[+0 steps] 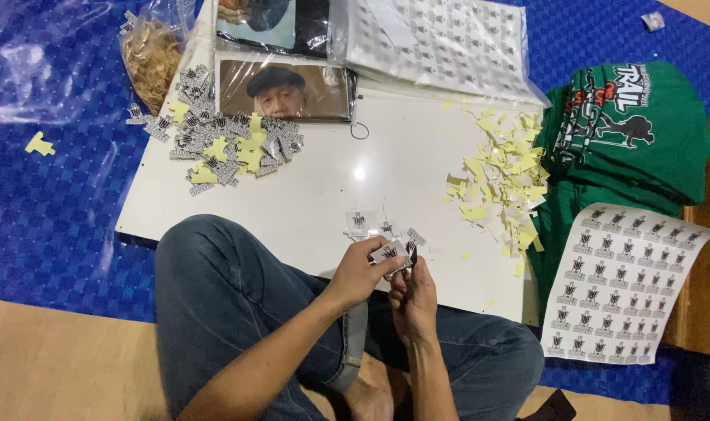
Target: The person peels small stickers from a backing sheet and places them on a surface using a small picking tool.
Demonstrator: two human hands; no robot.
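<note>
My left hand [360, 270] pinches a small cut-out sticker [390, 252], white with a black design, over the near edge of a white board [316, 183]. My right hand [412, 292] meets it from below, fingertips picking at the sticker's edge. A few loose stickers [367, 223] lie on the board just beyond my hands. I sit cross-legged in jeans, with my left knee [207, 261] over the board's near-left corner.
A pile of cut stickers [222, 140] lies at the board's far left, yellow backing scraps [503, 183] at its right. A printed sticker sheet [624, 284] rests right of my leg, over folded green shirts [628, 129]. Plastic-wrapped sheets [441, 43], a photo print [285, 90] and a bag [152, 51] lie beyond.
</note>
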